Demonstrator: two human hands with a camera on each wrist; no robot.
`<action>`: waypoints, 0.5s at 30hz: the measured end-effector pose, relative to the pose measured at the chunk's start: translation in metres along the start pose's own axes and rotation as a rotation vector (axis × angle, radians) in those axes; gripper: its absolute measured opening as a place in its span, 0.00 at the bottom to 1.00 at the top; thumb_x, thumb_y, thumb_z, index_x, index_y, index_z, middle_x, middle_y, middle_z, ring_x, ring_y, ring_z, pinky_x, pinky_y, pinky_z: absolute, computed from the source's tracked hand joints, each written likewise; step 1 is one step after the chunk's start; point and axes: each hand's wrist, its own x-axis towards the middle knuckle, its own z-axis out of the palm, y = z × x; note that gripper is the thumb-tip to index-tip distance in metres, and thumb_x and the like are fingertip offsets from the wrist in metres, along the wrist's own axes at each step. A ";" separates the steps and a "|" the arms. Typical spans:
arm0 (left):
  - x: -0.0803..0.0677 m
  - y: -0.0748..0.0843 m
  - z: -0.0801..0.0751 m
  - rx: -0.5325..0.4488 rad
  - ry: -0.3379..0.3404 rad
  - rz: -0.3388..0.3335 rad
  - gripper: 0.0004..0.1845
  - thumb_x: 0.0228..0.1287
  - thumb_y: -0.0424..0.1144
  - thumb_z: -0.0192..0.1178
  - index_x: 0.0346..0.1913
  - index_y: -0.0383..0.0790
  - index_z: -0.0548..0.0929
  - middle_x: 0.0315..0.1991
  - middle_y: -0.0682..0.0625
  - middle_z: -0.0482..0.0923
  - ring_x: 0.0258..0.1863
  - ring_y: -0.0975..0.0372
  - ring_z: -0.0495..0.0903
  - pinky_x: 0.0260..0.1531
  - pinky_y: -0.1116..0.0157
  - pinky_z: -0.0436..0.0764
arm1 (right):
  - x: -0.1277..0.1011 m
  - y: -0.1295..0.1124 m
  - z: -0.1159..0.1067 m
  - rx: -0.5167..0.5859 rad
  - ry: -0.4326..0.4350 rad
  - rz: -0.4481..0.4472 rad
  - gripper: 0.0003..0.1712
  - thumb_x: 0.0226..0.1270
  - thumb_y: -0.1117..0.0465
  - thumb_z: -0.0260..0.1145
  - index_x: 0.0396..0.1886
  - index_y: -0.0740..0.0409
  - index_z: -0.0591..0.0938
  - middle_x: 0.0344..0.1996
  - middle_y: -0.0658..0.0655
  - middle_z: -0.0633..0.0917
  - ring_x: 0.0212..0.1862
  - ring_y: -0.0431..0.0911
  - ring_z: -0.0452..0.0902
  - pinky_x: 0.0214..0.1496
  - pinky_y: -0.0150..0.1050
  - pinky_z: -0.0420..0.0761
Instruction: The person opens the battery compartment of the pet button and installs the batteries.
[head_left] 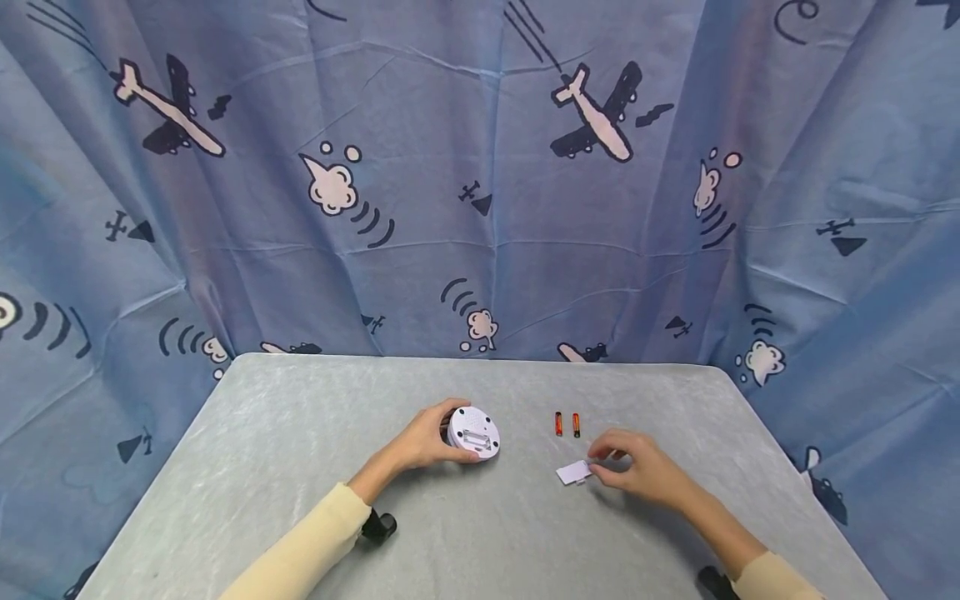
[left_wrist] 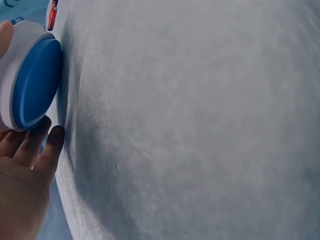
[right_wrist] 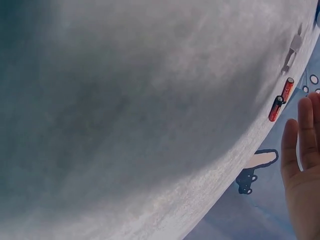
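In the lower centre of the head view, the left hand (head_left: 431, 439) grips a round white plastic device (head_left: 467, 419), its oblong slot (head_left: 476, 440) facing up. Lower right of centre, the right hand (head_left: 643, 475) bends at a thin white rectangular cover (head_left: 572, 473); I cannot tell whether it pinches it. Best, I judge: steady the device, take the cover by its edge, avoid nudging the two red-and-black cylindrical batteries (head_left: 558, 424) above.

And here's the blue curtain (head_left: 420, 192) filling the bkgd, creased w/ folds, dark-edged planes (head_left: 597, 122) & puffy clouds (head_left: 332, 190) printed all over, while the lt-grey tabletop (head_left: 225, 450), far corners rounded, sits in front.
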 end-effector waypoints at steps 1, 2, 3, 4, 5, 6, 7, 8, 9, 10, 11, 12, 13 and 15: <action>0.000 0.000 0.000 0.004 0.000 -0.001 0.49 0.45 0.42 0.84 0.69 0.29 0.71 0.60 0.40 0.78 0.62 0.50 0.76 0.63 0.53 0.70 | 0.000 0.001 0.000 0.007 -0.006 0.014 0.12 0.57 0.72 0.77 0.40 0.59 0.86 0.36 0.51 0.86 0.36 0.47 0.83 0.35 0.46 0.84; -0.001 0.000 -0.001 0.010 -0.001 -0.001 0.49 0.45 0.43 0.84 0.69 0.29 0.71 0.60 0.40 0.78 0.61 0.51 0.76 0.62 0.54 0.71 | 0.000 0.001 -0.001 0.011 -0.013 0.033 0.12 0.58 0.70 0.77 0.41 0.60 0.86 0.37 0.52 0.86 0.36 0.48 0.83 0.36 0.46 0.84; -0.001 0.000 -0.001 0.017 -0.002 0.001 0.49 0.45 0.43 0.84 0.69 0.30 0.71 0.60 0.40 0.78 0.61 0.51 0.76 0.62 0.54 0.71 | 0.001 0.002 -0.001 0.016 -0.020 0.058 0.13 0.59 0.69 0.77 0.43 0.60 0.86 0.38 0.53 0.86 0.37 0.49 0.83 0.36 0.47 0.84; -0.001 0.000 -0.001 0.022 -0.002 0.003 0.49 0.45 0.43 0.84 0.69 0.30 0.71 0.59 0.40 0.78 0.61 0.51 0.76 0.62 0.54 0.71 | 0.001 0.002 -0.001 0.021 -0.027 0.085 0.14 0.60 0.67 0.78 0.44 0.61 0.86 0.39 0.54 0.86 0.39 0.50 0.83 0.37 0.47 0.84; -0.001 0.000 -0.001 0.025 -0.003 0.006 0.49 0.44 0.43 0.84 0.69 0.30 0.71 0.59 0.41 0.79 0.60 0.51 0.76 0.61 0.54 0.71 | 0.001 0.002 -0.001 0.024 -0.033 0.115 0.15 0.60 0.64 0.78 0.46 0.61 0.85 0.41 0.55 0.86 0.40 0.51 0.83 0.38 0.47 0.84; -0.002 0.000 -0.001 0.027 -0.003 0.007 0.49 0.44 0.43 0.84 0.69 0.30 0.72 0.59 0.41 0.79 0.60 0.52 0.77 0.61 0.54 0.72 | 0.002 0.002 -0.001 0.025 -0.040 0.146 0.18 0.61 0.62 0.78 0.48 0.61 0.85 0.42 0.56 0.86 0.41 0.52 0.82 0.39 0.48 0.84; -0.002 0.000 -0.002 0.028 -0.002 0.009 0.49 0.44 0.43 0.84 0.69 0.30 0.72 0.58 0.41 0.79 0.59 0.52 0.77 0.61 0.54 0.72 | 0.002 0.002 -0.001 0.028 -0.042 0.176 0.20 0.61 0.59 0.79 0.50 0.61 0.85 0.44 0.57 0.86 0.43 0.53 0.82 0.40 0.48 0.84; -0.003 -0.001 -0.002 0.028 -0.001 0.011 0.49 0.44 0.43 0.85 0.69 0.30 0.72 0.58 0.41 0.79 0.59 0.52 0.77 0.61 0.53 0.72 | 0.003 0.002 -0.001 0.026 -0.045 0.208 0.23 0.61 0.57 0.79 0.52 0.60 0.84 0.46 0.57 0.85 0.44 0.54 0.82 0.42 0.48 0.83; -0.003 -0.001 -0.002 0.030 -0.001 0.012 0.49 0.43 0.43 0.85 0.68 0.30 0.72 0.57 0.42 0.80 0.59 0.52 0.77 0.61 0.53 0.72 | 0.003 0.002 -0.001 0.027 -0.043 0.233 0.25 0.60 0.55 0.79 0.54 0.60 0.83 0.48 0.58 0.85 0.46 0.55 0.81 0.43 0.49 0.83; -0.003 -0.001 -0.002 0.032 -0.001 0.012 0.49 0.43 0.43 0.85 0.68 0.30 0.72 0.57 0.42 0.80 0.58 0.52 0.77 0.60 0.53 0.72 | 0.004 0.002 0.000 0.027 -0.041 0.254 0.27 0.60 0.54 0.79 0.56 0.60 0.83 0.49 0.59 0.84 0.47 0.55 0.80 0.43 0.51 0.82; -0.004 -0.002 -0.002 0.035 0.000 0.014 0.49 0.43 0.43 0.85 0.68 0.30 0.72 0.57 0.42 0.80 0.58 0.52 0.78 0.60 0.53 0.72 | 0.005 0.002 0.000 0.026 -0.034 0.272 0.29 0.60 0.53 0.79 0.57 0.60 0.82 0.51 0.59 0.83 0.48 0.56 0.80 0.44 0.52 0.82; -0.004 -0.002 -0.003 0.036 0.000 0.015 0.49 0.43 0.43 0.85 0.68 0.30 0.72 0.57 0.42 0.80 0.58 0.52 0.77 0.60 0.53 0.72 | 0.006 0.003 0.001 0.030 -0.027 0.290 0.31 0.59 0.52 0.80 0.59 0.60 0.81 0.52 0.60 0.83 0.50 0.57 0.79 0.45 0.53 0.81; -0.004 -0.002 -0.003 0.036 -0.001 0.015 0.49 0.43 0.43 0.85 0.68 0.30 0.72 0.56 0.42 0.80 0.58 0.53 0.78 0.60 0.53 0.72 | 0.007 0.004 0.002 0.036 -0.016 0.306 0.32 0.59 0.52 0.80 0.60 0.60 0.81 0.53 0.60 0.82 0.51 0.58 0.78 0.47 0.55 0.80; -0.004 -0.002 -0.003 0.037 -0.004 0.013 0.49 0.44 0.44 0.84 0.69 0.30 0.72 0.57 0.42 0.80 0.58 0.53 0.77 0.60 0.54 0.72 | 0.010 0.007 0.003 0.044 0.006 0.339 0.35 0.59 0.51 0.80 0.62 0.60 0.79 0.56 0.60 0.80 0.54 0.59 0.76 0.49 0.57 0.79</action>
